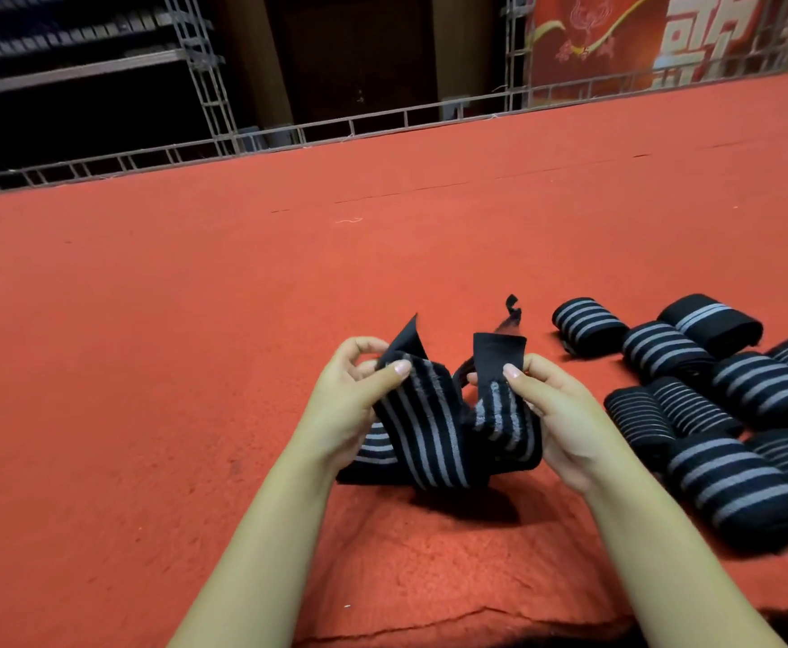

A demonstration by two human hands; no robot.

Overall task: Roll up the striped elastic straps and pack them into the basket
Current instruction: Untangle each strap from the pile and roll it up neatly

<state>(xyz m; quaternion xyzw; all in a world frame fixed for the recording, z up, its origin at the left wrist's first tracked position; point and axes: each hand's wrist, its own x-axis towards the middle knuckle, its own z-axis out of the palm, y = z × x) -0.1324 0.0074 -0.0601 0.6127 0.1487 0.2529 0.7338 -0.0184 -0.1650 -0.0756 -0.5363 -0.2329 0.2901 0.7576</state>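
While both hands hover above the red desk (196, 320), the left hand (350, 409) pinches one end of an unrolled striped strap (429, 437) and the right hand (555, 413) pinches the other. Between them it sags onto the near desk. Rolled straps (710, 404) cluster at right.

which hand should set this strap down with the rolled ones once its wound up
Right, probably. The rolled straps lie on the red cloth to the right hand's side. The left hand pinches the strap's far end and would have to cross over.
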